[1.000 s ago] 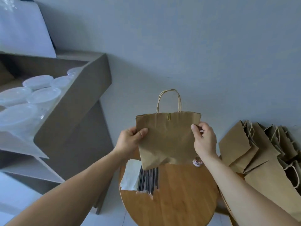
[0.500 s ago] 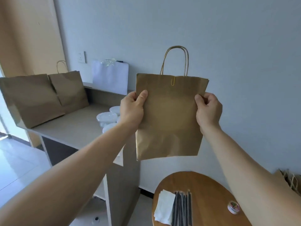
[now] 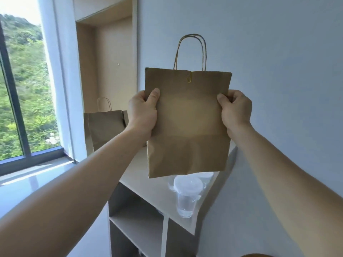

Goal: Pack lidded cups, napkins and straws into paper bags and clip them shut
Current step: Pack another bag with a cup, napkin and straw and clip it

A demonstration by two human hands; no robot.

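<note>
A brown paper bag [image 3: 187,127] with twisted handles hangs upright in the air, held above the grey shelf unit [image 3: 148,184]. A yellow paper clip [image 3: 189,78] pins its top edge. My left hand [image 3: 143,114] grips the bag's left side with the thumb on the front. My right hand [image 3: 234,113] grips the right side the same way. A clear lidded cup [image 3: 186,197] stands on the shelf top just below the bag. What is inside the bag is hidden.
Another clipped brown bag [image 3: 104,128] stands further back on the shelf top, left of my left hand. A large window [image 3: 24,86] fills the left; a door [image 3: 109,60] is behind. Open shelf compartments [image 3: 133,225] lie below. A round wooden table edge [image 3: 256,255] shows at the bottom.
Both hands carried the bag up off the round table and to the left, over the shelf unit. The view swung left; the table, straws and napkins have left the frame.
</note>
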